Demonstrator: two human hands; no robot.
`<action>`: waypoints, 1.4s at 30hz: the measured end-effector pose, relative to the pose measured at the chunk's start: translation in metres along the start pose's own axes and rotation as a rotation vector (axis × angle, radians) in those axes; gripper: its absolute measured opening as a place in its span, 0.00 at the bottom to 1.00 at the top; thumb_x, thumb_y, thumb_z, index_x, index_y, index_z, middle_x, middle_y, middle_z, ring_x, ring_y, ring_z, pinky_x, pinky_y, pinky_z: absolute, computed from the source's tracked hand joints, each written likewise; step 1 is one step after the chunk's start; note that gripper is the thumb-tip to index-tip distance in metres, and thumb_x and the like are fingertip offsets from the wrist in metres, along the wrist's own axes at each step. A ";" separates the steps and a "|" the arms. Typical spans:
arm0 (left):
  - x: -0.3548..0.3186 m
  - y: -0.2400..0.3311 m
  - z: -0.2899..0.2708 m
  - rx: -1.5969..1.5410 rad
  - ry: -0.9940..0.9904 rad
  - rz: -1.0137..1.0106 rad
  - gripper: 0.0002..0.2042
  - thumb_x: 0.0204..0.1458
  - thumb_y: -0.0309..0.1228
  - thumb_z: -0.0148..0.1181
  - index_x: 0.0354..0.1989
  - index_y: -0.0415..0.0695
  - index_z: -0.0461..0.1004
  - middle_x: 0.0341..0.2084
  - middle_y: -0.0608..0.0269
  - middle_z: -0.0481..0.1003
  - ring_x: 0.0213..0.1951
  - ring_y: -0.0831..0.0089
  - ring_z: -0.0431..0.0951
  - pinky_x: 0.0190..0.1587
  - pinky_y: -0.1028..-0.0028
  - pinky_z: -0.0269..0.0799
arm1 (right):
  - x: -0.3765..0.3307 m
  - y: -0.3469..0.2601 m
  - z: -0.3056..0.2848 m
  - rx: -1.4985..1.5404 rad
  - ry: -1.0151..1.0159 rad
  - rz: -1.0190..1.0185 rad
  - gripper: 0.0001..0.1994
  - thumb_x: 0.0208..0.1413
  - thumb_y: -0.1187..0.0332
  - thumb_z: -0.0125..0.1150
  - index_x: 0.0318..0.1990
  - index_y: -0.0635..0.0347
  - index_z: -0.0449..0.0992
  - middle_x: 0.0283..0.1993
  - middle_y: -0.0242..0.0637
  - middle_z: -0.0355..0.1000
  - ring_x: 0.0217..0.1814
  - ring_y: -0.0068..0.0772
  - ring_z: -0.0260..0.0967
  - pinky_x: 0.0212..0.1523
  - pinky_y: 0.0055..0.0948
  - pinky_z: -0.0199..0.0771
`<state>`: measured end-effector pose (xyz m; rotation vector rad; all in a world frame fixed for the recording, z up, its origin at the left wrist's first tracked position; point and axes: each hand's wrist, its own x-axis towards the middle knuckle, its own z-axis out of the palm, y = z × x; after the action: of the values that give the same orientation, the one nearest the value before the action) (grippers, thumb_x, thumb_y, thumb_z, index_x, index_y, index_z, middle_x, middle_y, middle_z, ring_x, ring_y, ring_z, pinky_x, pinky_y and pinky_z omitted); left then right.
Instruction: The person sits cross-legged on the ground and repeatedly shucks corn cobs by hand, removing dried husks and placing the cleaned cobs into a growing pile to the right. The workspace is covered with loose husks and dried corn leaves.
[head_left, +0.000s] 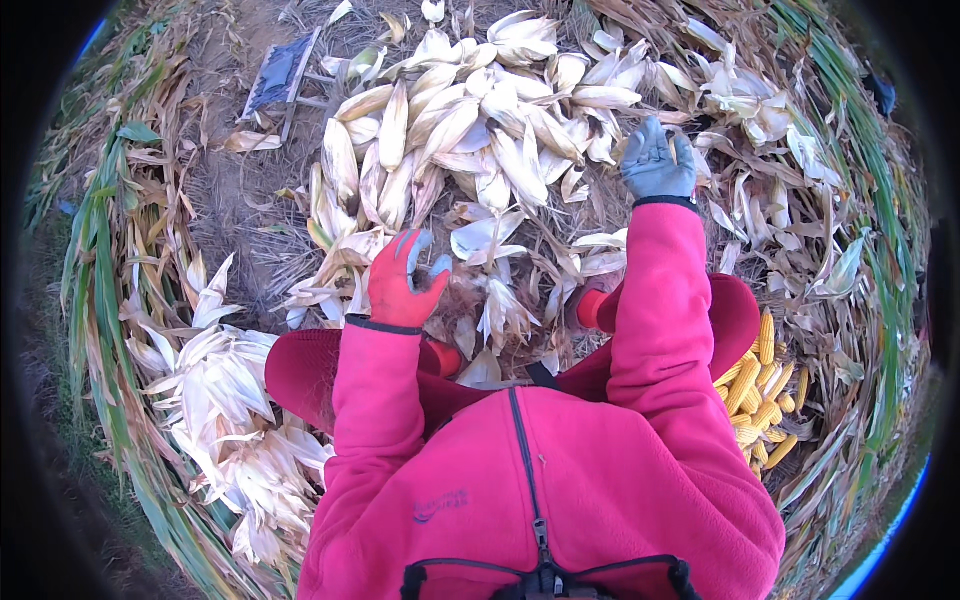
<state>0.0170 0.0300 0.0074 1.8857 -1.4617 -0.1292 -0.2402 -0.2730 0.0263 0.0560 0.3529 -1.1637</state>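
Observation:
My left hand (405,282), in a red glove with grey fingertips, hovers above loose husks in front of my left knee. Its fingers curl loosely, thumb apart, around nothing I can see. Farther out to the right, my right hand (657,165) is turned palm up, its grey-coated fingers apart and bare of any object. It is nearest the right edge of a big pile of corn ears in pale husks (490,120). Between the hands lie opened, torn husks (487,238) on the ground.
Bare yellow corn cobs (760,400) are heaped beside my right knee. Stripped husks (235,430) pile up at my left. A small stool with a dark blue woven seat (280,72) lies at the far left. Corn stalks with green leaves (100,270) line both sides.

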 end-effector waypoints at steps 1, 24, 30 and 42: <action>0.002 0.000 0.003 0.052 -0.007 -0.004 0.29 0.34 0.34 0.67 0.49 0.43 0.66 0.46 0.52 0.69 0.48 0.54 0.68 0.51 0.61 0.63 | 0.016 0.003 -0.021 -0.070 0.148 -0.068 0.21 0.55 0.58 0.40 0.44 0.67 0.70 0.43 0.45 0.73 0.44 0.42 0.72 0.40 0.47 0.74; 0.024 -0.012 0.036 -0.107 -0.239 -0.242 0.30 0.35 0.38 0.66 0.51 0.46 0.66 0.47 0.52 0.68 0.50 0.54 0.67 0.53 0.62 0.62 | 0.134 0.182 -0.230 -2.500 0.295 -0.162 0.42 0.34 0.54 0.69 0.58 0.66 0.58 0.51 0.50 0.66 0.55 0.44 0.64 0.56 0.34 0.60; 0.022 -0.014 0.042 -0.178 -0.175 -0.273 0.27 0.37 0.31 0.66 0.50 0.44 0.67 0.45 0.52 0.71 0.47 0.58 0.72 0.49 0.67 0.67 | 0.131 0.170 -0.213 -2.104 0.225 0.147 0.43 0.33 0.54 0.70 0.57 0.66 0.58 0.51 0.50 0.66 0.54 0.44 0.64 0.55 0.34 0.62; 0.015 -0.034 0.062 -0.794 0.125 -0.587 0.23 0.46 0.20 0.58 0.53 0.36 0.62 0.40 0.56 0.73 0.45 0.72 0.72 0.49 0.74 0.67 | 0.004 0.174 -0.159 -1.457 -0.365 0.322 0.44 0.30 0.55 0.71 0.57 0.66 0.59 0.51 0.50 0.67 0.54 0.44 0.65 0.53 0.35 0.64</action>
<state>0.0184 -0.0105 -0.0527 1.5355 -0.5788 -0.7358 -0.1199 -0.1715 -0.1489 -1.3020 0.7530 -0.3742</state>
